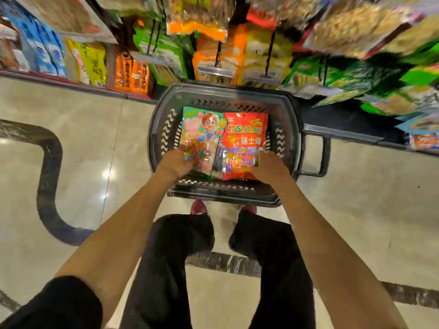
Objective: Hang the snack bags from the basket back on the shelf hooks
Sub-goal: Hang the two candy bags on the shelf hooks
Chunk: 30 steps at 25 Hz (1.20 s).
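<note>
I see a dark grey plastic basket (166,131) standing on the floor just below the shelf, its handle swung out to the right. Two snack bags lie flat inside, side by side with edges meeting. The green candy bag (202,131) with a cartoon figure is on the left, the red candy bag (245,134) with yellow lettering on the right. The left hand (175,162) grips the green bag's near corner and the right hand (270,165) the red bag's. Black shelf hooks (269,53) above are blurred.

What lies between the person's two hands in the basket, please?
In the head view, the lower parts of two snack bags: the green cartoon bag by the left hand and the red bag by the right hand, side by side.
</note>
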Available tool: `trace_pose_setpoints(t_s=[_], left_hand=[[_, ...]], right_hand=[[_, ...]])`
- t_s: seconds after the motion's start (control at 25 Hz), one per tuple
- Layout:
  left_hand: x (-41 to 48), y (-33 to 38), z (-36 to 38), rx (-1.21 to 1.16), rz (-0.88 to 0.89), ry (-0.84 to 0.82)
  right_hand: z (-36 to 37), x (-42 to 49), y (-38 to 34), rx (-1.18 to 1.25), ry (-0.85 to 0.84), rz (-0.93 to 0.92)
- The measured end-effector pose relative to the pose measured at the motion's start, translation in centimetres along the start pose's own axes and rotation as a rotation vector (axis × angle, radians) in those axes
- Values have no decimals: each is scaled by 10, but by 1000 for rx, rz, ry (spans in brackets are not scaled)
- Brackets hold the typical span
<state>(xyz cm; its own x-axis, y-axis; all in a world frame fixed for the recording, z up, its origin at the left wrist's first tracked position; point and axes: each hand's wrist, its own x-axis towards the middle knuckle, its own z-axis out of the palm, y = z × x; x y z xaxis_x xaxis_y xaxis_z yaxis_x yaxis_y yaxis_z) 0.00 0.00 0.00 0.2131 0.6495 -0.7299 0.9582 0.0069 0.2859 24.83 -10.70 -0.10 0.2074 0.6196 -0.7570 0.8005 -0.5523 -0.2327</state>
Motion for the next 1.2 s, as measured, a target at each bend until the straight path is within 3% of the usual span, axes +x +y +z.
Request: trace_pose_setpoints(t_s=[0.16, 0.4, 0.52, 0.64, 0.76, 0.88, 1.0, 1.2], left_hand=[[84, -32, 45, -58, -93, -20], [160, -63, 87, -244, -208, -14], [170, -67, 89, -220, -250, -24], [163, -61, 88, -224, -243, 56], [157, -56, 95, -267, -218, 158], [148, -59, 98, -503, -227, 138], [134, -64, 99, -593, -165, 67], [81, -46, 72, -725, -36, 120]], right_hand=[[52, 83, 24, 94, -4, 180], [101, 154, 57, 287, 158, 294], [113, 162, 59, 312, 260, 304], [115, 155, 57, 510, 358, 324], [118, 145, 53, 691, 338, 340], [123, 137, 46, 836, 317, 317], [119, 127, 41, 847, 325, 263], [81, 76, 31, 787, 397, 248]])
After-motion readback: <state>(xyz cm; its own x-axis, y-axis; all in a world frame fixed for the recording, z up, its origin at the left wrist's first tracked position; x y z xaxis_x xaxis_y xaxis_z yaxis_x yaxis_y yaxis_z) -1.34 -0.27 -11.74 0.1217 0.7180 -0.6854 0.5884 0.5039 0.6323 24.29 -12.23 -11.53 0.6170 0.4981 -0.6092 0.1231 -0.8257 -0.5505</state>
